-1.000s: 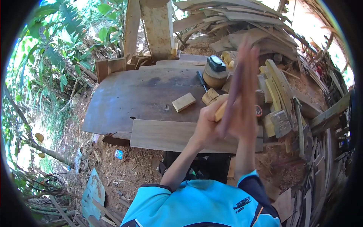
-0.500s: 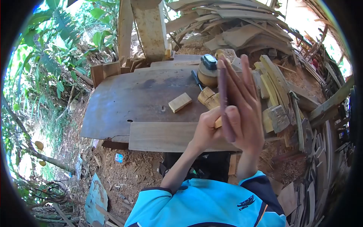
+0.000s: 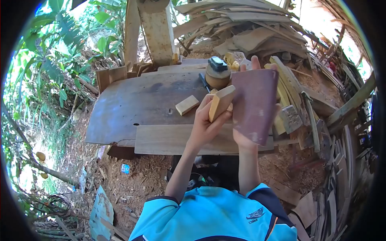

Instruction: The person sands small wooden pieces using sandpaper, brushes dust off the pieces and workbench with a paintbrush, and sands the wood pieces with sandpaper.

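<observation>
My left hand (image 3: 204, 127) is closed around a small pale wood block (image 3: 222, 104), tilted up with one long face toward me. In my right hand (image 3: 245, 140) is a reddish-brown sheet that looks like sandpaper (image 3: 255, 106). The sheet stands nearly upright across the palm and hides most of the hand; a few fingertips show above it. Block and sheet are side by side, over the wooden workbench (image 3: 148, 100). Beyond my left hand, a second wood block (image 3: 187, 105) lies on the bench.
A round wooden piece (image 3: 218, 78) with a dark device (image 3: 217, 63) on top stands at the back of the bench, beside a dark-handled tool (image 3: 204, 83). Stacked timber strips (image 3: 291, 86) lie right. A large plank pile (image 3: 249, 28) rises behind; wood chips (image 3: 140, 180) cover the ground.
The sheet has turned from edge-on to showing its broad face. My left hand has drawn the wood block left, away from the sheet, and tipped it upward.
</observation>
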`<act>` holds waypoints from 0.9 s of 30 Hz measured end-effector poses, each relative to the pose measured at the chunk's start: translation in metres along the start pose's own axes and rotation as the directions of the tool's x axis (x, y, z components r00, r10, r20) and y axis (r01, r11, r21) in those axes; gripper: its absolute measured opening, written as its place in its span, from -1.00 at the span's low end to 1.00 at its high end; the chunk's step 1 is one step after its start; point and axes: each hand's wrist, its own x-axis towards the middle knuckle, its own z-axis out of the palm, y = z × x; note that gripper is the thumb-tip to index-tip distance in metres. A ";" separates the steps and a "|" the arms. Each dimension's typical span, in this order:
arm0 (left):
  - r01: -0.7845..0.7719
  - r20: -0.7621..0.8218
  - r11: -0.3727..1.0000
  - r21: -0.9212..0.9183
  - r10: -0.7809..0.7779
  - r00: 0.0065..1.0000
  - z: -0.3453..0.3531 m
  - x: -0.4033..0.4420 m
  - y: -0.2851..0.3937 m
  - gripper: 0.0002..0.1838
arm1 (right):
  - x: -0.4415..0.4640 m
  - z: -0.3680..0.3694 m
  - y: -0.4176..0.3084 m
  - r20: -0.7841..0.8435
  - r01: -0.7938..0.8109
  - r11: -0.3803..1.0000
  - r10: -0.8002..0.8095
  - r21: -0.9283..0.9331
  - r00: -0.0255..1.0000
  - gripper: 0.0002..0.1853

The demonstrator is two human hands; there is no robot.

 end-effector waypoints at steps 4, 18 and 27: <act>0.170 -0.124 0.952 -0.255 -0.207 0.970 -0.009 0.002 0.014 -0.79 | 0.016 0.005 -0.011 0.088 0.012 1.000 -0.013 0.002 0.996 -0.12; 0.005 0.022 1.000 0.024 -0.006 1.000 -0.004 0.000 0.027 -0.51 | 0.061 0.025 -0.028 0.771 0.755 0.258 0.432 -0.603 0.468 -0.44; 0.144 -0.071 0.989 0.019 -0.142 0.987 -0.005 0.000 0.023 -0.61 | 0.073 0.026 -0.016 0.774 0.871 0.140 0.540 -0.470 0.331 -0.45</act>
